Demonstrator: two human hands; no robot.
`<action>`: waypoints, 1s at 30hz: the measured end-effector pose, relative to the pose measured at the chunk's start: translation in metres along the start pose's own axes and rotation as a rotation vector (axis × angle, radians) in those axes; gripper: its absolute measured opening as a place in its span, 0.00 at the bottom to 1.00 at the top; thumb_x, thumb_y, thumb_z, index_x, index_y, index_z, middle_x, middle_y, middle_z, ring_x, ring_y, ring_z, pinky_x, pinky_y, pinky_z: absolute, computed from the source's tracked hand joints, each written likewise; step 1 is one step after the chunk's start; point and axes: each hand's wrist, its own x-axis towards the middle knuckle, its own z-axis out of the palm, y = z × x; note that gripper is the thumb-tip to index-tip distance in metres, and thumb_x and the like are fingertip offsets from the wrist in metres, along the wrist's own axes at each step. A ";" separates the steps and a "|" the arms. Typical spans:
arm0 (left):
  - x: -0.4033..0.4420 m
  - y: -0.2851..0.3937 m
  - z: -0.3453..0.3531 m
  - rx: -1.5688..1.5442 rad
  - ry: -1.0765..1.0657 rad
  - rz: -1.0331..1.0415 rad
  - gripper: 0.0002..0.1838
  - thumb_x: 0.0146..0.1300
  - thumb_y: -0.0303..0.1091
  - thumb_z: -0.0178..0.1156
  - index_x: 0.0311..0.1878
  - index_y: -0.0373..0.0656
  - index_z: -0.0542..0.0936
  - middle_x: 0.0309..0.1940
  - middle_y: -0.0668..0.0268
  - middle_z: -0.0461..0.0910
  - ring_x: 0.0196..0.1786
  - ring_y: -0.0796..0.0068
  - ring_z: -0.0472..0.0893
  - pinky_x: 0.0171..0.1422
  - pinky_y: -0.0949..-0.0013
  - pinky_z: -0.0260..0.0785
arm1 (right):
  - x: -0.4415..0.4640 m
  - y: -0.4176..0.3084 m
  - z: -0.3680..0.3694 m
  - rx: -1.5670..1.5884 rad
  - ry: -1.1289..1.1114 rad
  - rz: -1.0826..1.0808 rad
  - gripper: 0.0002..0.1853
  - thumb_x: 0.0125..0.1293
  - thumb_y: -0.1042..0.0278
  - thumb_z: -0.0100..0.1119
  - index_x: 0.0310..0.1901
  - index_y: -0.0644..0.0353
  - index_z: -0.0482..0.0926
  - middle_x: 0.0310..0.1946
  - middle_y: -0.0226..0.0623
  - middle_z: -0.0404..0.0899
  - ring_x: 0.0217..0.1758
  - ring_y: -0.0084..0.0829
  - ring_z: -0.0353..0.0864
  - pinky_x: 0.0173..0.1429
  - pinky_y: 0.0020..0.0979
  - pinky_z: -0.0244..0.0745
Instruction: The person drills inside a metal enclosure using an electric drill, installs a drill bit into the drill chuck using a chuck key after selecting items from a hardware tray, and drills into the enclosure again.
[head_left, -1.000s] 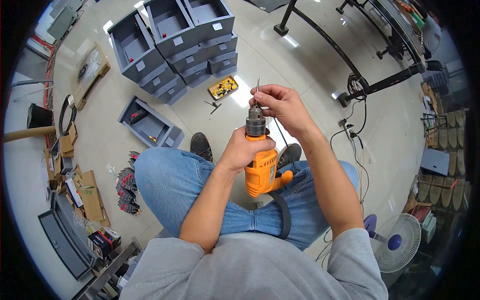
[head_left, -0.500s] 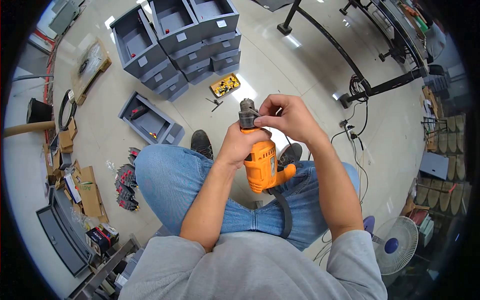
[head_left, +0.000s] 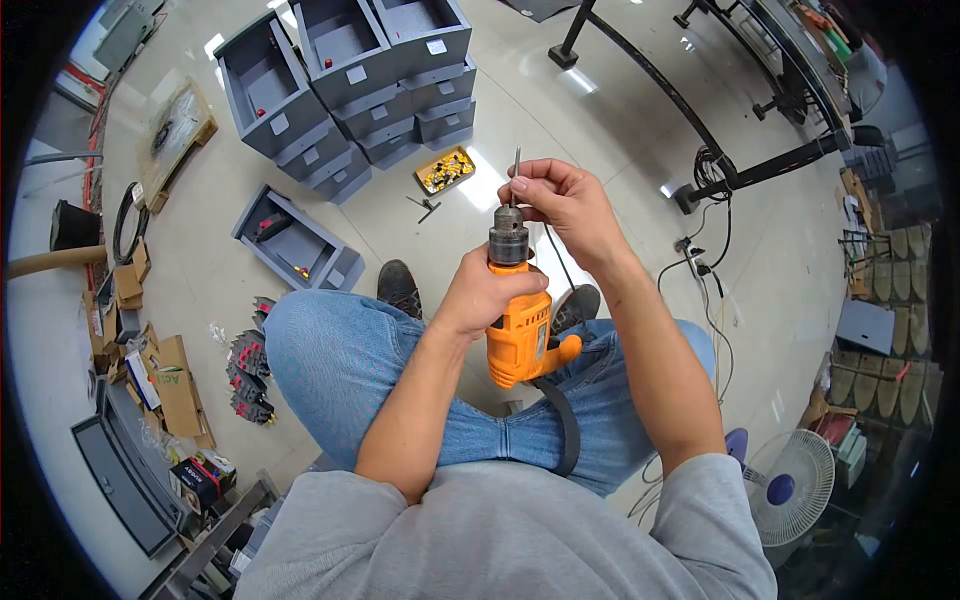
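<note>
Glossy tiled floor (head_left: 520, 110), grey stacked bins (head_left: 350, 92) beyond feet. Orange plastic power drill (head_left: 512, 345) above lap, metal chuck (head_left: 508, 243) pointing away from body. Left hand (head_left: 478, 297): fingers closed around drill body just behind chuck. Right hand (head_left: 580, 215): thumb and forefinger pinched on slim metal bit (head_left: 518, 158) at chuck mouth. Step looks like seating or adjusting bit; next move seems to call for steady drill, bit in line. Green lettering on brown cardboard (head_left: 178, 400), not surely readable; bin labels illegible.
</note>
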 end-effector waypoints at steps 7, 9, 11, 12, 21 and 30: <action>0.002 -0.005 -0.001 -0.004 0.006 0.025 0.21 0.50 0.26 0.74 0.47 0.35 0.76 0.36 0.63 0.81 0.39 0.72 0.83 0.47 0.65 0.77 | 0.000 0.002 0.004 -0.003 0.015 0.001 0.13 0.71 0.66 0.63 0.50 0.65 0.79 0.40 0.37 0.87 0.44 0.23 0.86 0.49 0.28 0.82; 0.000 -0.002 0.000 -0.020 0.017 0.018 0.21 0.50 0.26 0.74 0.46 0.35 0.77 0.35 0.64 0.81 0.38 0.72 0.82 0.46 0.66 0.76 | 0.000 0.000 0.003 -0.026 -0.005 0.007 0.13 0.71 0.66 0.63 0.51 0.65 0.79 0.40 0.37 0.87 0.44 0.23 0.86 0.49 0.28 0.82; -0.001 -0.002 0.001 -0.023 0.029 0.014 0.20 0.50 0.26 0.74 0.45 0.36 0.77 0.35 0.65 0.80 0.38 0.72 0.82 0.46 0.66 0.76 | 0.001 0.000 0.004 -0.030 0.001 0.011 0.13 0.71 0.66 0.63 0.51 0.65 0.79 0.41 0.37 0.87 0.44 0.23 0.86 0.48 0.27 0.82; 0.000 -0.002 0.001 -0.016 0.033 0.017 0.20 0.50 0.26 0.74 0.45 0.36 0.77 0.35 0.65 0.80 0.38 0.72 0.82 0.45 0.66 0.76 | 0.001 0.002 0.005 -0.023 0.018 0.008 0.13 0.71 0.66 0.63 0.51 0.64 0.79 0.41 0.36 0.87 0.44 0.22 0.86 0.48 0.27 0.82; 0.001 -0.004 0.000 -0.008 0.036 -0.004 0.20 0.50 0.27 0.75 0.45 0.36 0.77 0.35 0.65 0.80 0.37 0.73 0.82 0.45 0.66 0.76 | 0.002 0.007 0.004 -0.060 -0.010 0.036 0.13 0.70 0.63 0.64 0.50 0.61 0.81 0.41 0.35 0.88 0.44 0.21 0.85 0.46 0.25 0.80; 0.002 -0.002 0.006 -0.016 0.092 -0.073 0.23 0.63 0.42 0.71 0.52 0.36 0.77 0.37 0.61 0.83 0.38 0.73 0.84 0.44 0.67 0.78 | 0.006 0.022 0.001 -0.152 0.017 0.165 0.10 0.68 0.61 0.64 0.45 0.58 0.84 0.40 0.30 0.87 0.43 0.19 0.83 0.42 0.24 0.76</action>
